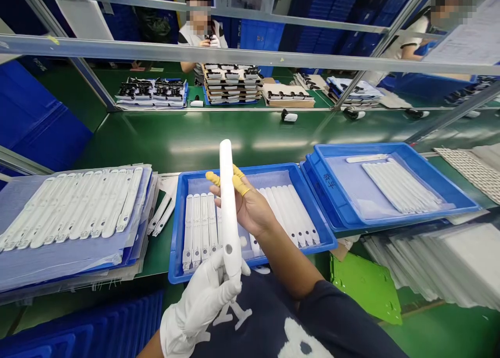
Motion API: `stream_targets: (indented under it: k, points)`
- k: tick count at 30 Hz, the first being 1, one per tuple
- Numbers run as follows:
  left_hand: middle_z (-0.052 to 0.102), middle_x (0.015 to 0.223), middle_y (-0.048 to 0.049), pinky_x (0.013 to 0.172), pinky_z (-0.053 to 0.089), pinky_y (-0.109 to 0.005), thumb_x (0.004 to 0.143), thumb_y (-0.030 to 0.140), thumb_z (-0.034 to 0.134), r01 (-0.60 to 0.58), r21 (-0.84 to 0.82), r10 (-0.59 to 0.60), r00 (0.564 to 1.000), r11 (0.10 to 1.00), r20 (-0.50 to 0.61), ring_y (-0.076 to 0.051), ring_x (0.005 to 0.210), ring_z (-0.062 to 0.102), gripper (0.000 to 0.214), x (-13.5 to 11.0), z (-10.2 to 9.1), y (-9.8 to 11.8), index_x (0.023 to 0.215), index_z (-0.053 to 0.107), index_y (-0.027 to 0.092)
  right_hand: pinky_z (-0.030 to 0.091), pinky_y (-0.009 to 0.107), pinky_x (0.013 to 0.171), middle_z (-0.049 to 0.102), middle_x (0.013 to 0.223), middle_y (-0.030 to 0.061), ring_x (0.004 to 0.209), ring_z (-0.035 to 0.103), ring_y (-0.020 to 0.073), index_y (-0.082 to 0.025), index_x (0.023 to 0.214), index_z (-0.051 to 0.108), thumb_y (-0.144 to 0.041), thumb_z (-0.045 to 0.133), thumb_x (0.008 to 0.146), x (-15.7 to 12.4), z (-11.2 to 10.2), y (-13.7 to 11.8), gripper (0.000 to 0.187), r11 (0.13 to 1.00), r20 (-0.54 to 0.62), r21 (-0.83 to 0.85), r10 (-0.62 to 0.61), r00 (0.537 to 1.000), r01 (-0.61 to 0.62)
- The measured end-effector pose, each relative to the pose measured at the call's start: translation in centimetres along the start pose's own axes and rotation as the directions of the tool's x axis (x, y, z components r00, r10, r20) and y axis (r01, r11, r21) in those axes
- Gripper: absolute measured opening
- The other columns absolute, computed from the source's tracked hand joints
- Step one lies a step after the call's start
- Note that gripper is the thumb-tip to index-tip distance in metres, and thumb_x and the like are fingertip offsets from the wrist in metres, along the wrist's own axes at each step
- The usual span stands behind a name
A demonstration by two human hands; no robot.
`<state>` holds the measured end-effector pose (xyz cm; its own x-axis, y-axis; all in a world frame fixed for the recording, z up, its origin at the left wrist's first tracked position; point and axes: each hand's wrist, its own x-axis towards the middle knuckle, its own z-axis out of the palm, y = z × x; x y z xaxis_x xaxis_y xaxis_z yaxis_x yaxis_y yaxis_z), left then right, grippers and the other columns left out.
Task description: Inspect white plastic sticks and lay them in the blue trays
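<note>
At my far left, a stack of clear sheets (70, 207) is lying on the green bench (158, 256), carrying rows of white plastic strips, with a few loose strips (162, 207) beside it. My left hand (203, 300), in a white glove, is closing around the lower end of one white strip (228, 201), just below its small hole. My right hand (246, 204), wearing yellow finger cots (241, 187), is wrapping narrowly around the same strip higher up. I am holding it upright in front of me, above a blue tray (175, 233) where a row of strips (199, 227) is lying. Further right, a second blue tray (390, 148) is holding more strips (398, 183).
</note>
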<state>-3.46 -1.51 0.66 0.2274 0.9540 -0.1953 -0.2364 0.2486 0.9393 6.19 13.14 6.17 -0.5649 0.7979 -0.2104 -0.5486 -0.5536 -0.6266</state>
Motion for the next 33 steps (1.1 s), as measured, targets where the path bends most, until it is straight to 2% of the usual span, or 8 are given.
stream_targets:
  k: [4,7,11,15,20,26,29,33]
  points:
    - [0.062,0.083,-0.0043,0.068,0.05,-0.032,0.074,0.064,0.074,0.009,-0.001,-0.009,1.0,1.0,0.008,-0.017,0.07,0.053,0.051,0.1,0.0,0.2,0.099,0.068,0.02,0.059,0.021,0.071,0.075,0.11,0.0031,0.081,0.072,0.0104,-0.026,0.12,0.052,-0.022,0.043,0.103,-0.1,-0.1,0.0,0.02,1.0,0.007,0.015,-0.007,1.0,0.007]
    - [0.062,0.077,-0.0035,0.065,0.051,-0.032,0.081,0.062,0.066,0.074,-0.01,-0.075,0.995,0.997,-0.065,-0.017,0.066,0.055,0.044,0.6,0.2,0.7,0.093,0.066,0.02,0.059,0.021,0.07,0.076,0.106,0.0017,0.08,0.072,0.0101,-0.027,0.12,0.052,-0.02,0.042,0.103,-0.4,0.0,0.3,0.021,1.0,0.019,-0.005,-0.024,1.0,0.024]
    - [0.063,0.075,-0.0022,0.071,0.055,-0.032,0.09,0.046,0.056,0.128,0.063,-0.114,0.977,0.99,-0.18,-0.017,0.071,0.061,0.027,1.4,0.9,1.1,0.082,0.062,0.02,0.057,0.02,0.07,0.076,0.106,0.0017,0.08,0.071,0.0102,-0.028,0.125,0.053,-0.022,0.049,0.101,-0.8,0.3,0.6,0.025,0.997,0.01,-0.066,-0.048,0.999,0.048]
    - [0.067,0.086,-0.0013,0.085,0.055,-0.035,0.077,0.031,0.067,0.105,0.138,-0.07,0.968,0.985,-0.241,-0.021,0.087,0.065,0.018,1.2,0.8,1.1,0.091,0.06,0.022,0.057,0.02,0.07,0.076,0.104,0.0019,0.077,0.069,0.0098,-0.027,0.122,0.054,-0.021,0.048,0.101,-0.5,0.3,0.7,0.023,0.999,-0.024,-0.027,-0.034,0.999,0.034]
    - [0.068,0.084,0.0009,0.083,0.055,-0.031,0.076,0.021,0.066,0.086,0.188,-0.055,0.985,0.978,-0.165,-0.017,0.081,0.065,0.015,0.6,0.3,1.4,0.09,0.06,0.022,0.059,0.021,0.067,0.075,0.1,0.0016,0.075,0.07,0.0104,-0.025,0.116,0.053,-0.019,0.044,0.102,0.1,0.0,0.7,0.018,0.998,-0.007,0.058,0.029,1.0,-0.029]
    - [0.065,0.08,0.0012,0.066,0.053,-0.026,0.077,0.02,0.068,0.09,0.103,-0.075,0.987,0.991,-0.145,-0.014,0.069,0.059,0.016,0.1,0.7,1.7,0.092,0.063,0.021,0.06,0.022,0.067,0.073,0.101,0.0024,0.076,0.07,0.0109,-0.024,0.114,0.055,-0.02,0.042,0.103,0.2,0.2,0.7,0.017,0.996,-0.018,0.063,0.065,0.998,-0.064]
    - [0.063,0.082,0.0007,0.065,0.05,-0.025,0.08,0.024,0.071,0.082,0.031,-0.078,0.99,0.996,-0.115,-0.013,0.068,0.056,0.017,-0.1,0.6,1.6,0.095,0.064,0.022,0.06,0.023,0.07,0.073,0.105,0.0035,0.079,0.07,0.0113,-0.024,0.115,0.055,-0.02,0.043,0.103,0.4,0.0,0.7,0.017,0.996,-0.028,0.062,0.069,0.997,-0.067]
    - [0.066,0.084,-0.0038,0.062,0.05,-0.027,0.081,0.055,0.071,0.043,-0.071,-0.048,0.997,0.997,-0.066,-0.014,0.064,0.057,0.039,0.3,0.2,1.2,0.1,0.065,0.02,0.06,0.024,0.075,0.073,0.115,0.0051,0.084,0.071,0.0121,-0.025,0.118,0.055,-0.024,0.047,0.101,0.3,0.1,1.0,0.018,0.999,-0.013,0.009,0.053,0.998,-0.053]
